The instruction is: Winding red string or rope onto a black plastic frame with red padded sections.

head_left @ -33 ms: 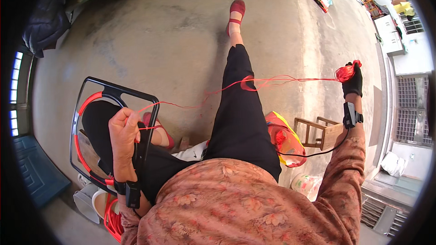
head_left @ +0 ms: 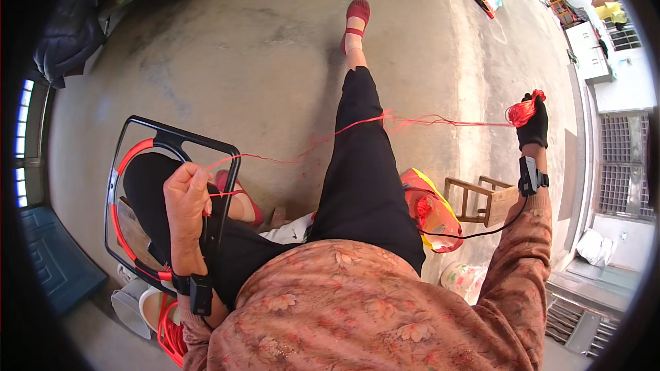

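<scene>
Left hand [head_left: 187, 192]: bare, yours, curled into a fist, pinching a strand of red cord [head_left: 371, 121]; the exact placing of your fingertips could not be told. It was held beside a black frame [head_left: 173, 139], near your bent left knee.

Right hand [head_left: 535, 126]: black-gloved, arm stretched well out to your right, fingers closed around a gathered red bundle [head_left: 520, 113] of the same colour.

Cord: thin, several strands near the bundle, spanning the gap between your two hands and crossing above your extended right leg. A second short strand ran out from beside your left fist.

Frame: tubular, rounded corners, carrying a red-and-black ring [head_left: 133, 152], tilted at your left leg.

Surroundings: red-and-yellow bag [head_left: 440, 225], just beside your right thigh; small wooden stool [head_left: 500, 207], beyond the bag; blue panelled item [head_left: 62, 261], far left; red coil [head_left: 172, 335], lower left, near your left sleeve.
</scene>
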